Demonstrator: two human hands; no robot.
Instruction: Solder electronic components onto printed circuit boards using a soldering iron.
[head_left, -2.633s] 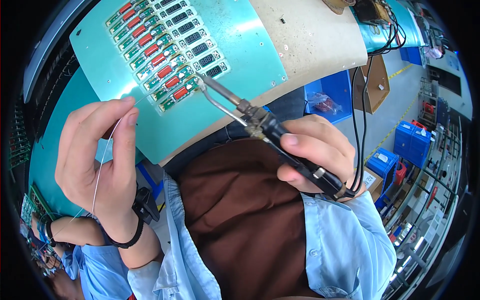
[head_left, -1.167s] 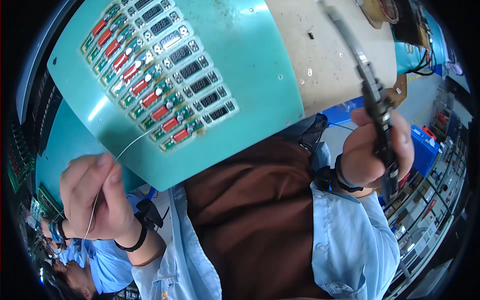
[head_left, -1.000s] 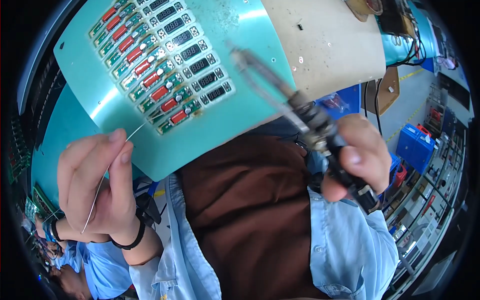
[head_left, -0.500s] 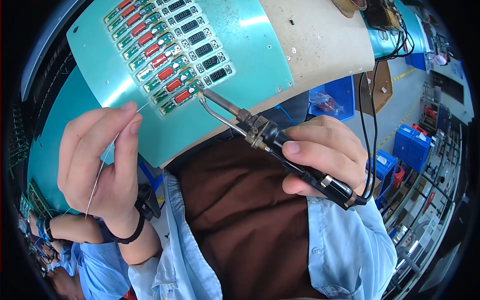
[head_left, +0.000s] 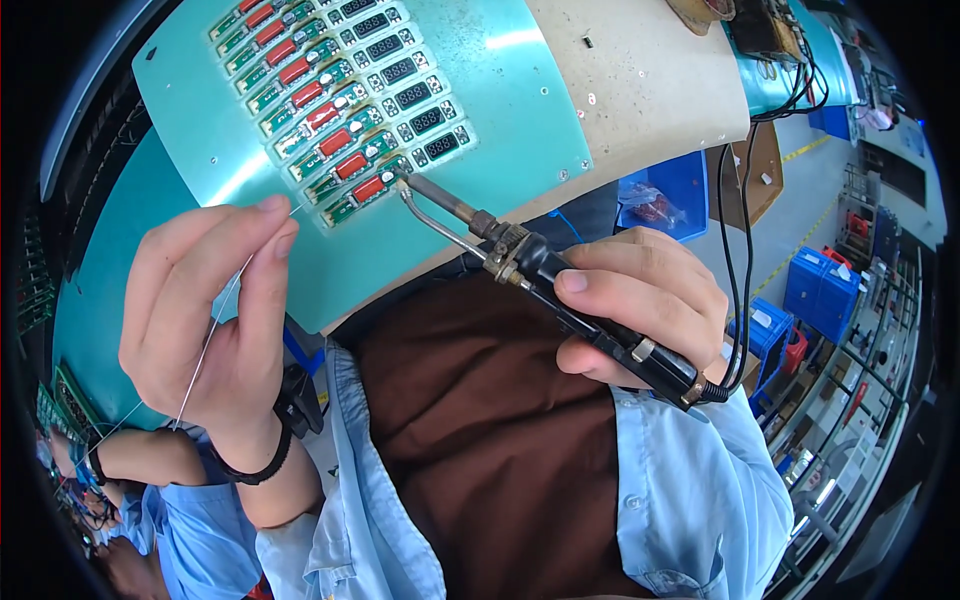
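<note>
I watch two hands, each closed on one thing. The left hand pinches one thin wire between thumb and forefinger, its front end pointing at the boards just ahead of the fingertips. The right hand is wrapped round one iron, thumb along the grip; its one side tube runs beside the shaft. The tip is at the nearest board, though I cannot tell whether they touch.

Ahead of both hands, on one green sheet, I count at least nine red parts and seven dark displays; the row runs off the top edge. Two cables rise behind the right hand. Beyond it are one blue bin with one bag, one carton and two blue crates. Behind the left wrist shows one co-worker's arm
</note>
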